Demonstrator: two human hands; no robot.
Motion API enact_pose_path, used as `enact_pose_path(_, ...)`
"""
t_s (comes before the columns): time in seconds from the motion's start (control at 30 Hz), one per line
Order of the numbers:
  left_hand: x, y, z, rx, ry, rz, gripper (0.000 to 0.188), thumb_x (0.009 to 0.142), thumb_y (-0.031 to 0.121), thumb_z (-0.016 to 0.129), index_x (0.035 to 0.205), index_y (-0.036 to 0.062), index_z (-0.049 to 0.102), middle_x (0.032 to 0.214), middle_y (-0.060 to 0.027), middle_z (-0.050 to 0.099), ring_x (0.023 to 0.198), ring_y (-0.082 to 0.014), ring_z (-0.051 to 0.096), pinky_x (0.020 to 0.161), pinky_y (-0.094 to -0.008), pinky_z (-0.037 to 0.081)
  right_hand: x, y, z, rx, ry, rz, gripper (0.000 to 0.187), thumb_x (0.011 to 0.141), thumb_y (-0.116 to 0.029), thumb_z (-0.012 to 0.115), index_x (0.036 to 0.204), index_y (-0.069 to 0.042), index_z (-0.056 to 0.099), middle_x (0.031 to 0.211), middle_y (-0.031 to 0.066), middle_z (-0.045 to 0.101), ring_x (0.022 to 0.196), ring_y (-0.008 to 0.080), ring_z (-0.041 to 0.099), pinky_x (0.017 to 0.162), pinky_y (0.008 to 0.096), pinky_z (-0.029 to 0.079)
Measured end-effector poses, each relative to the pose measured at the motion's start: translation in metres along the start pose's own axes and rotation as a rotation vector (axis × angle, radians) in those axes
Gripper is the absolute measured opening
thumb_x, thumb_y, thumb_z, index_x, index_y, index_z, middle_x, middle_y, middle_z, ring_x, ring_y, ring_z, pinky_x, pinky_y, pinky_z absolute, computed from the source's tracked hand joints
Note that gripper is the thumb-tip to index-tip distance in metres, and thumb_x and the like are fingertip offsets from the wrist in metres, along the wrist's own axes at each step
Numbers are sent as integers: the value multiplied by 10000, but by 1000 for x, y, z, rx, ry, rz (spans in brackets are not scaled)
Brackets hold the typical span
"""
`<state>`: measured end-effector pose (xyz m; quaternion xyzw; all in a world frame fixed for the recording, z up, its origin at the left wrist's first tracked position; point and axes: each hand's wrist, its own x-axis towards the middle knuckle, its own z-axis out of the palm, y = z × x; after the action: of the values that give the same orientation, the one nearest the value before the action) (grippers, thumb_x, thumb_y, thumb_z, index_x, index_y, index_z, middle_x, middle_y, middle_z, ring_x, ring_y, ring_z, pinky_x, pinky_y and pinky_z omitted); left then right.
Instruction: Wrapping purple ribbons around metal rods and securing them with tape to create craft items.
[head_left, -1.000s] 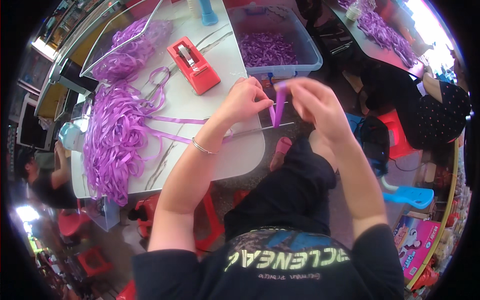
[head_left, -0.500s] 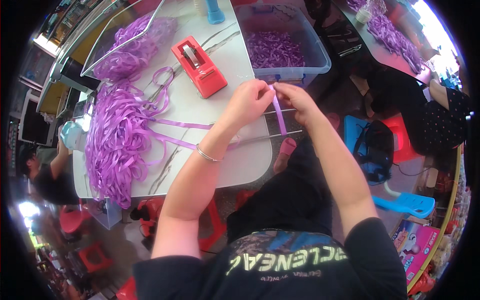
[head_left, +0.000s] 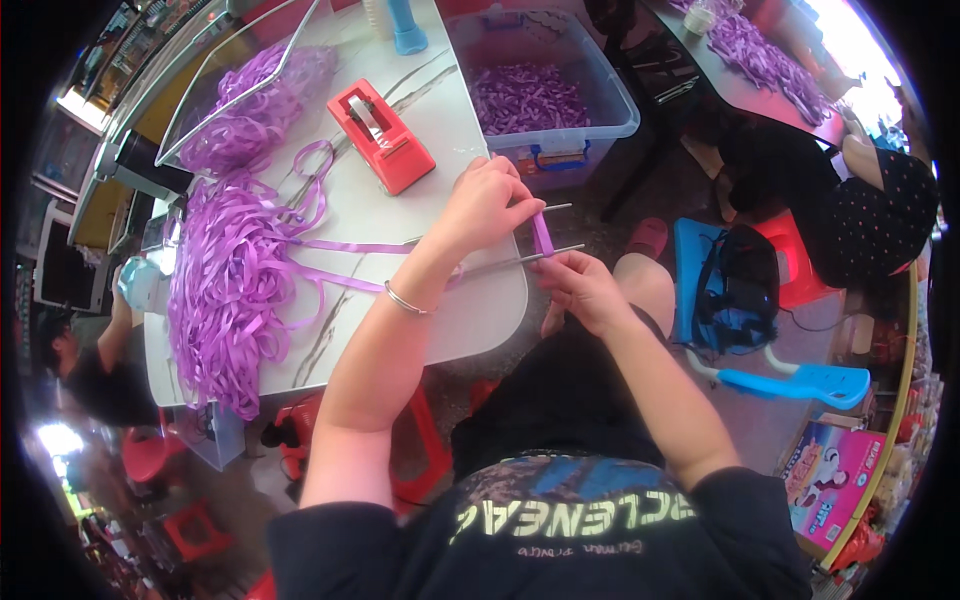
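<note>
Two thin metal rods [head_left: 565, 249] stick out past the right edge of the white marbled table [head_left: 440, 325]. A short length of purple ribbon [head_left: 543, 236] runs around or across them. Beside its upper end is my left hand [head_left: 492, 203], thumb and fingers pinched on the ribbon. Below, my right hand [head_left: 582, 290] has its fingertips closed at the ribbon's lower end, by the nearer rod; the exact grip is partly hidden. Two purple strands trail left under my left forearm to a large heap of purple ribbon [head_left: 225, 290].
A red tape dispenser [head_left: 382, 138] stands on the table near a blue cylindrical object [head_left: 407, 30]. Past the table edge, a clear plastic bin [head_left: 625, 122] holds purple ribbon pieces. At right are a blue chair [head_left: 800, 385] with a black bag [head_left: 738, 285] and a seated person.
My right hand has moved down from beside my left hand to the nearer rod. The ribbon's hanging end is now drawn in near the rods. The view has shifted slightly.
</note>
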<state>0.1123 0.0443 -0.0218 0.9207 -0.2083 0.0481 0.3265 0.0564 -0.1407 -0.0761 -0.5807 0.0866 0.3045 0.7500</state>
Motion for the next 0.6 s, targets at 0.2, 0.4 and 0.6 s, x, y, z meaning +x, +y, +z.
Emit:
enact_pose_path(0.2,-1,3,-3,29,-23,-21,155,742,211,644,767,65,692,856,-86,551,874,-252,488,795,-341,400,-7,0,2,261,-76,-29,136,817,-134,633,921,-60,584,821,1,603,733,56,587,572,145,472)
enact_pose_path(0.4,-15,47,-25,-562,59,-115,232,882,197,511,1027,36,592,829,-24,536,783,-115,512,733,-250,418,-14,-18,3,187,-96,67,116,818,-154,637,890,-72,600,817,0,613,695,49,589,548,139,472)
enact_pose_path(0.6,-73,69,-20,-1484,-182,-703,379,948,325,345,1200,54,425,791,2,514,669,-95,505,629,-227,429,-17,-26,0,1,-107,126,155,825,-262,629,857,-113,602,706,-29,605,610,27,570,494,126,409)
